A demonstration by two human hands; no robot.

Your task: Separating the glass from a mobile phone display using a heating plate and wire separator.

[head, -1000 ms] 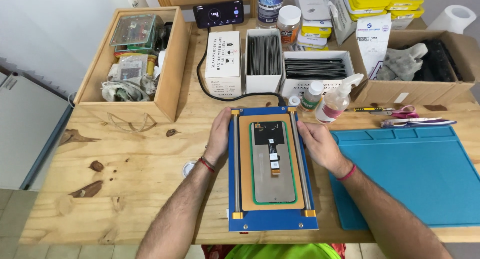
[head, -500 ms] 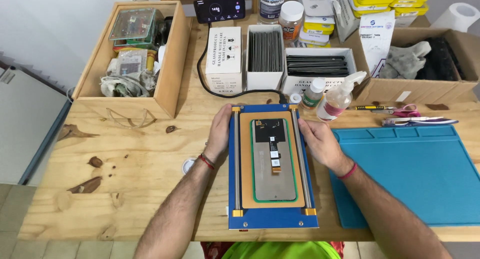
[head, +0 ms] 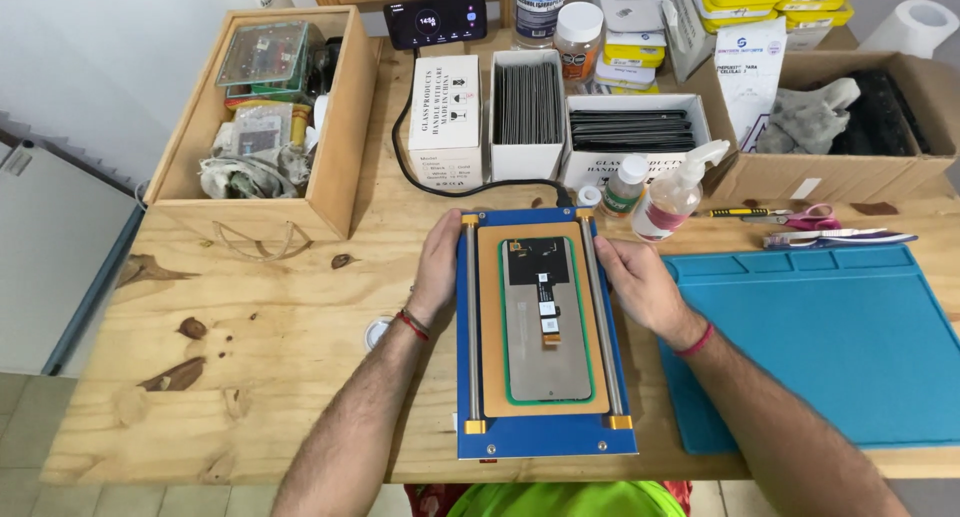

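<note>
Blue plate (head: 545, 432) flanked by left hand (head: 440, 267), right hand (head: 640, 282).

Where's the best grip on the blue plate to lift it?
Probably the two long side edges of the blue plate, one hand per side. It lies flat, long and narrow; the left hand and right hand already flank it there. Stay outside the rails; the phone panel lies loose on top.
</note>
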